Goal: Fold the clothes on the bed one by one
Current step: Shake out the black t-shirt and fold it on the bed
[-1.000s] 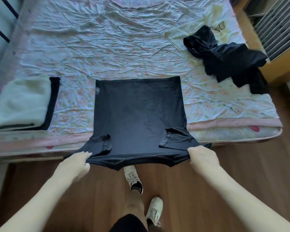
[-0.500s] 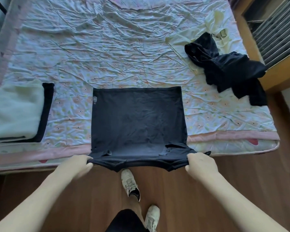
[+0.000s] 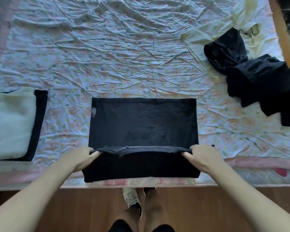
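A black T-shirt lies flat on the near middle of the bed, its sleeves tucked in. My left hand grips the shirt's shoulder edge at its left corner. My right hand grips the same edge at its right corner. That edge is lifted and carried over the shirt's lower body, so a doubled layer lies near the bed's front edge. A crumpled pile of black clothes waits at the right side of the bed, partly on a pale yellow garment.
A folded stack with a white fleecy piece on top of a black one sits at the bed's left edge. A wooden cabinet stands right of the bed. My legs and shoes stand on the wooden floor below.
Both hands have carried the shirt's shoulder edge forward from off the bed's front edge onto the shirt body, folding it over. The sleeves are now hidden under the fold.
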